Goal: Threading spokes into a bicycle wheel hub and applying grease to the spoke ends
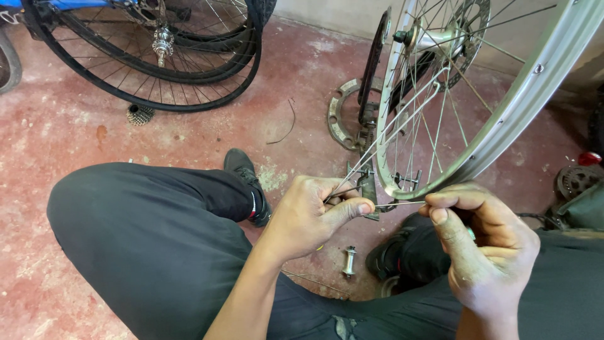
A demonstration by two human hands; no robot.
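Left hand (311, 217) closed around a small bundle of spokes (352, 179) – thumb pressed over them, their far ends running up into the silver rim (528, 94). Right hand (481, 242) pinching one loose spoke (399, 204) between thumb and fingertips, held roughly level just under the lowest part of the rim, its tip near the left thumb.

Risks as I read them:
- Loose spoke is held only at one end – a slight twist and it drops to the red floor (75, 126), near the small hub part (349, 261) between the shoes
- Bundle in the left fist is fanned, not aligned; if the thumb eases off they spring apart and could tangle with the laced spokes
- Rim looks propped against the black stand (371, 69), not clamped – cannot tell how firmly. A pull on the bundle could swing it

Black-tyred wheels (189, 56) sit well apart, top left
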